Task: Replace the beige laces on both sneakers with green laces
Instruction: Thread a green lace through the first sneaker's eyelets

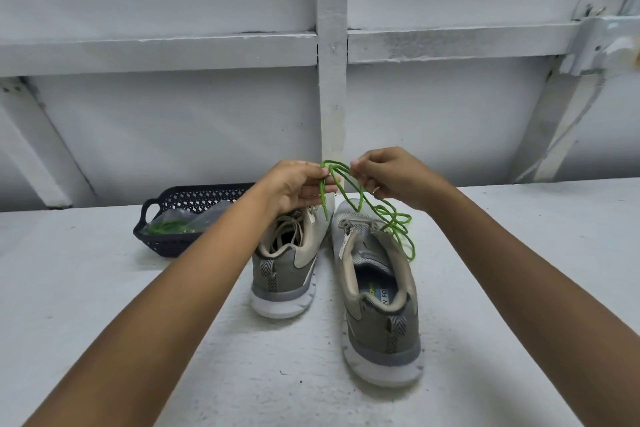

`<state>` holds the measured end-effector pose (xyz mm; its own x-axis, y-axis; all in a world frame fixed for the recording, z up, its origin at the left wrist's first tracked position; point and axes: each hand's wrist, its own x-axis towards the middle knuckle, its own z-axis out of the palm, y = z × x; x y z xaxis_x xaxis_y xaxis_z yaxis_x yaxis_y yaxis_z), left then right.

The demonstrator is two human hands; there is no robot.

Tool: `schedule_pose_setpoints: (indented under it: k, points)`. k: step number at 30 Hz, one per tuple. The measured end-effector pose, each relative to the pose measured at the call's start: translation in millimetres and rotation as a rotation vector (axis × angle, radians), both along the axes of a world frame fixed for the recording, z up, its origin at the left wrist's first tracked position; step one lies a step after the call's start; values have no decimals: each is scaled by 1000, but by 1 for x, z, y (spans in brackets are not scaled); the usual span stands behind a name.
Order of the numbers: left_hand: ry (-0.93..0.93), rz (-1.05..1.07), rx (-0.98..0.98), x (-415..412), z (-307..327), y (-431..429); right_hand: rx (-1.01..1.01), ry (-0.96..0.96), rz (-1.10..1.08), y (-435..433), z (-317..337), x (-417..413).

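While both hands hold it up over the toes of the shoes, the thin bright-green cord lace (348,196) is not yet in any eyelet. I judge the step in hand to be sorting out this lace before lacing.

Head view: the left hand (298,189) pinches the lace between thumb and fingertips. At its 3 o'clock, close by, the right hand (391,180) has its fingers curled and nipped on the same lace. A short loop arches between the two grips. One end hangs from the left hand toward 6 o'clock, and the rest trails from the right hand toward 5 o'clock in a loose tangle over the grey-and-beige mesh sneaker with bare eyelets (377,270).

At that shoe's 9 o'clock, just beside it, the matching grey-and-beige sneaker (291,253) carries its flat beige laces (287,229), so roughly half of the removal is left. Both stand heel toward the camera on the white rough-painted tabletop (104,270). At 10 o'clock from the pair sits a dark perforated plastic basket (194,199) holding a clear bag with more green lace (173,225).

The next move probably calls for freeing the tangle, finding a tip and feeding it through the bare shoe's toe-end eyelets.
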<state>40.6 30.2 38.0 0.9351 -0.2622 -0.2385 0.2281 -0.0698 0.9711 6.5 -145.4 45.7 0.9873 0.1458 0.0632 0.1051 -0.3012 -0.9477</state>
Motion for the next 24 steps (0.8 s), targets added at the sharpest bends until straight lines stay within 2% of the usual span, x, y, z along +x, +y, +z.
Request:
schedule_pose_setpoints:
  k: [4,7,10,14,21,24]
  points:
    - [-8,8,-8,-3,-2,0,-167,82,115,21,3,-11]
    - [-28,0,10,-7,-2,-1,-179,99,-3,35,-2,-11]
    - [-98,45,34,-11,-5,-3,26,165,-92,42,-8,-11]
    - [-127,79,-44,-18,-10,-4,435,403,-117,46,-16,-13]
    - [-171,45,-8,-26,-9,-4,576,474,-122,43,-16,-18]
    - [-255,30,101,-28,-12,-5,651,532,-113,40,-12,-19]
